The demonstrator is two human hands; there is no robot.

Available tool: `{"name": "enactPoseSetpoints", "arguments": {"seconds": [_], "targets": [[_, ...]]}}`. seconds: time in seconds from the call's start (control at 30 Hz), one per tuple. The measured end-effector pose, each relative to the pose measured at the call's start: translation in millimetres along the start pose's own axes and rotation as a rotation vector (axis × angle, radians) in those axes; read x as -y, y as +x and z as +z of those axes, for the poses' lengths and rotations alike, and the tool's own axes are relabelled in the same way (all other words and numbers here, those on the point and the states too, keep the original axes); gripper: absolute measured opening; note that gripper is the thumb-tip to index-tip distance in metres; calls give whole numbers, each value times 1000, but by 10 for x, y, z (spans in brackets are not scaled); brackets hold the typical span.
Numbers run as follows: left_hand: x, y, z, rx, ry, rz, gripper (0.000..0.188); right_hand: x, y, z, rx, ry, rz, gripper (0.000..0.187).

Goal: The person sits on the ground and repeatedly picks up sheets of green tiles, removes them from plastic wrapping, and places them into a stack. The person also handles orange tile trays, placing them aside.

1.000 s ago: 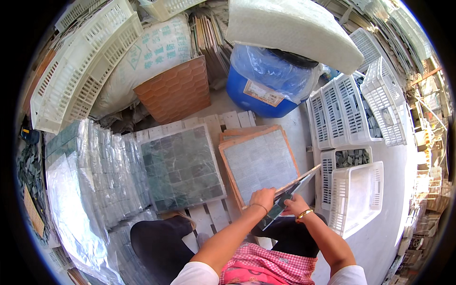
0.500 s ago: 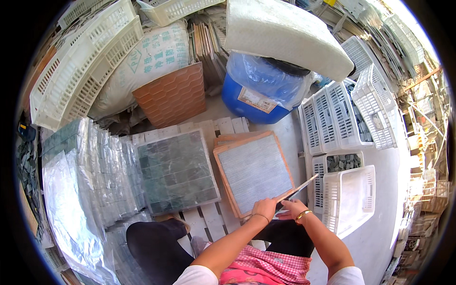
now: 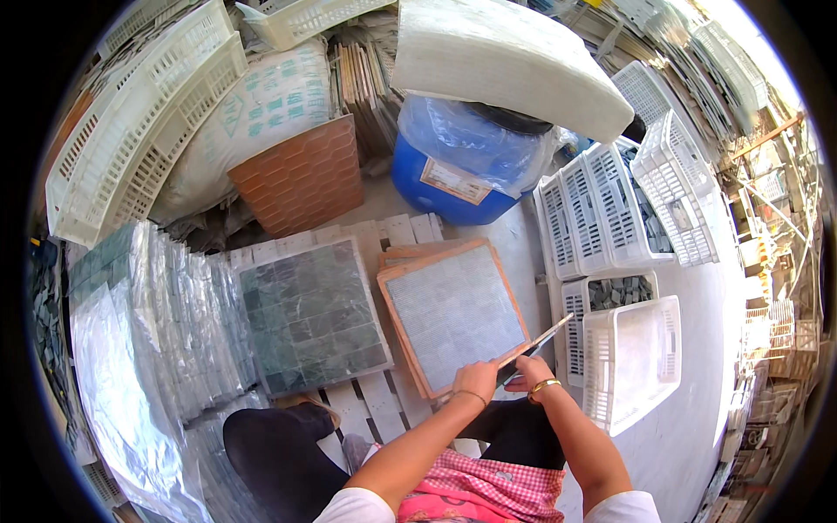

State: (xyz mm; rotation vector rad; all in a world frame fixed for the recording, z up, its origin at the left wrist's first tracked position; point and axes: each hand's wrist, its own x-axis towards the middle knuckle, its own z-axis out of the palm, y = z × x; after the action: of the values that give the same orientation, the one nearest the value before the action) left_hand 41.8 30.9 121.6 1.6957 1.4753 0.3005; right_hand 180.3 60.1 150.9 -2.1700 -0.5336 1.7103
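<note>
Hands, left hand (image 3: 475, 381) and right hand (image 3: 529, 373), grip thin strip (image 3: 534, 340) beside mesh-covered board (image 3: 454, 312)

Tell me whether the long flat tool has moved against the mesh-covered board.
Yes. The long flat tool has slid toward the mesh-covered board's lower right corner, held by both hands.

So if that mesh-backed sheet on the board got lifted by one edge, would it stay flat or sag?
Probably sag: the mesh-backed sheet looks like many small tiles joined by a thin backing, much like the green mosaic sheet beside it. Likely heavy for its thinness. The wooden board under it seems stiff, so lifting by that would be safer.
</note>
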Motion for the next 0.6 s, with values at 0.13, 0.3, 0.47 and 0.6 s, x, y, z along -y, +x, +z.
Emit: {"name": "enactPoseSetpoints", "arguments": {"seconds": [0.13, 0.3, 0.47, 0.6], "targets": [[-70, 8, -1, -3, 2, -23, 14, 10, -21, 15, -94, 22, -13, 36], [-162, 15, 44, -30, -16, -1, 15, -27, 60, -58, -177, 90, 36, 33], [-218, 89, -3, -41, 3, 20, 17, 31, 136, -72, -113, 52, -50, 24], [-78, 135, 7, -60, 63, -101, 23, -128, 146, 0, -129, 61, -126, 20]]}}
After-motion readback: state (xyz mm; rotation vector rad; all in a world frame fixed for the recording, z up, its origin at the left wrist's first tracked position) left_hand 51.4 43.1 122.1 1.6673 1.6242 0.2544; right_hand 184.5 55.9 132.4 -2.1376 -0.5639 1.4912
